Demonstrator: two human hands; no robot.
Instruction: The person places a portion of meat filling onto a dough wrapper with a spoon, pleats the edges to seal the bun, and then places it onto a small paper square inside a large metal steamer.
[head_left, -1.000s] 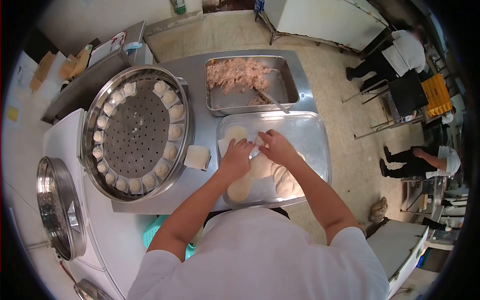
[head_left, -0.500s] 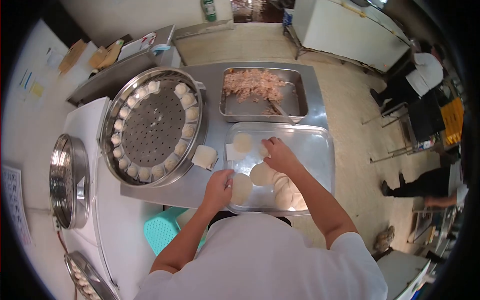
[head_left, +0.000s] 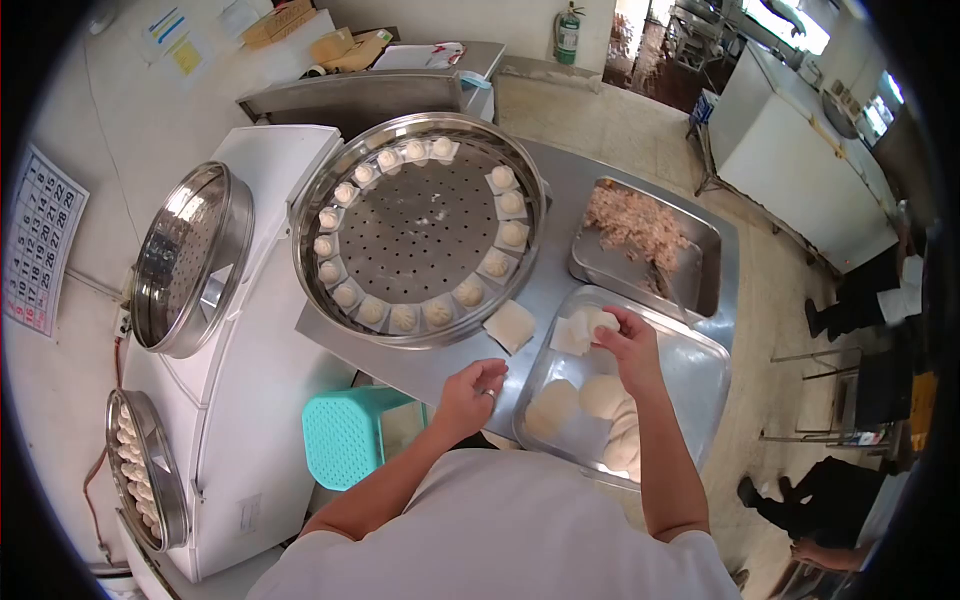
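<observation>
My right hand (head_left: 632,350) is pinched on a pale dough piece (head_left: 600,322) above the upper left of the shallow metal tray (head_left: 690,350), beside a white paper square (head_left: 570,333). Round dough wrappers (head_left: 552,407) and a pile of overlapping ones (head_left: 622,440) lie lower in the tray. My left hand (head_left: 471,398) hovers left of the tray, fingers curled; whether it holds anything is hidden. A stack of paper squares (head_left: 510,327) lies near it. The round perforated steamer (head_left: 400,235) bears a ring of filled buns on paper.
A deep pan (head_left: 705,240) of pinkish filling with a utensil stands behind the tray. Another steamer (head_left: 190,260) and one with buns (head_left: 145,470) are at left. A turquoise stool (head_left: 345,440) stands below the table. Two people (head_left: 850,510) are at right.
The view has turned, so the table appears further right. My right hand has lifted a dough piece towards the paper square. My left hand has moved away from the tray's edge.
</observation>
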